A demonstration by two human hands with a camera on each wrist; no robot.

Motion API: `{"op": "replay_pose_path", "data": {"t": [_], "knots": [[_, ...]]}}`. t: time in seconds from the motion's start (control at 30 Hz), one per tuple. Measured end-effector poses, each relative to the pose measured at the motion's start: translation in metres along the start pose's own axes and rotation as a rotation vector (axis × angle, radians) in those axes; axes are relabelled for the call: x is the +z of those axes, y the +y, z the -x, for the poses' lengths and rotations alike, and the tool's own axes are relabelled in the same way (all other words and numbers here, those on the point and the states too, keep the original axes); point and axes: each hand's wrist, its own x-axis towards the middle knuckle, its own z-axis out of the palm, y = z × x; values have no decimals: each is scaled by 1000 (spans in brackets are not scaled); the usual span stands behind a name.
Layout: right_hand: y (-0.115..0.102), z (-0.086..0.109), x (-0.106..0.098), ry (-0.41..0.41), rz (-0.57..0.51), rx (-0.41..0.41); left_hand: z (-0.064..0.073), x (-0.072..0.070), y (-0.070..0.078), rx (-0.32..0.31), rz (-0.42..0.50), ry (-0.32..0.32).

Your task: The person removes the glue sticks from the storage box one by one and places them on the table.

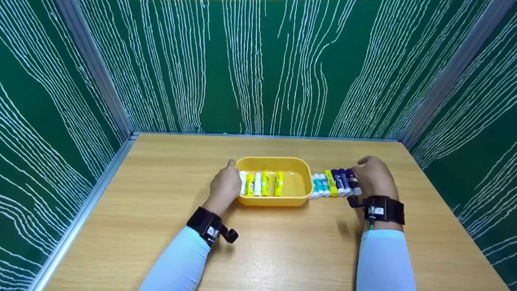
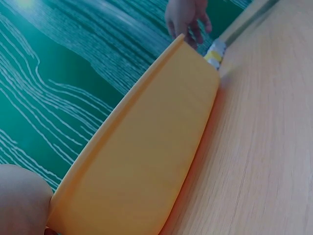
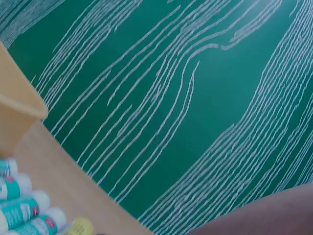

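Note:
My left hand (image 1: pixel 225 184) holds a yellow plastic tub (image 1: pixel 272 201) by its left end, at the rim; its fingertips are hidden. Inside the tub, several glue sticks, yellow (image 1: pixel 279 184) and white (image 1: pixel 257 184), stand side by side towards the left. To the tub's right, more glue sticks form a row: teal-and-white (image 1: pixel 322 184), one yellow (image 1: pixel 333 183), then dark purple (image 1: pixel 338 182). My right hand (image 1: pixel 375 173) is at the row's right end, fingers loosely bent beside the last dark glue stick (image 1: pixel 354 182). In the left wrist view this hand (image 2: pixel 188 19) hangs above the row.
The wooden table (image 1: pixel 266 246) stretches in front of the tub and to both sides. Green panels (image 1: pixel 218 64) with white wavy lines enclose its back and sides, joined by grey metal posts (image 1: pixel 95 64).

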Motion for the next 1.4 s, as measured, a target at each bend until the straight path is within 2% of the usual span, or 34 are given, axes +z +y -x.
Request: {"op": "replay_pose_path", "data": {"t": [0.17, 0.33, 0.43, 0.6, 0.7, 0.8, 0.87, 1.0, 1.07, 1.13, 1.23, 1.4], "knots": [[-30, 15, 1, 51, 108, -182, 1, 0, 0, -13, 25, -17], [-59, 24, 29, 6, 102, -301, 1, -2, -3, -9, 38, -11], [-69, 26, 54, -40, 112, -341, 2, -3, -6, -14, 42, -24], [-73, 27, 84, -46, 182, -391, 6, -5, -10, -11, -18, -3], [-72, 26, 93, -58, 170, -420, 6, -7, -10, -10, -49, 1], [-72, 25, 96, -82, 152, -408, 6, -9, -6, -19, -53, 5], [-72, 25, 96, -95, 151, -383, 5, -11, -3, -7, -75, 37], [-72, 26, 94, -111, 144, -326, 7, -19, 10, 73, -128, 167], [-71, 25, 92, -118, 140, -312, 9, -22, 20, 153, -145, 234], [-71, 26, 91, -120, 132, -297, 12, -23, 33, 235, -137, 266], [-71, 26, 90, -129, 125, -283, 18, -20, 55, 331, -127, 239], [-71, 25, 92, -147, 108, -282, 25, -3, 89, 342, -111, 84]]}}
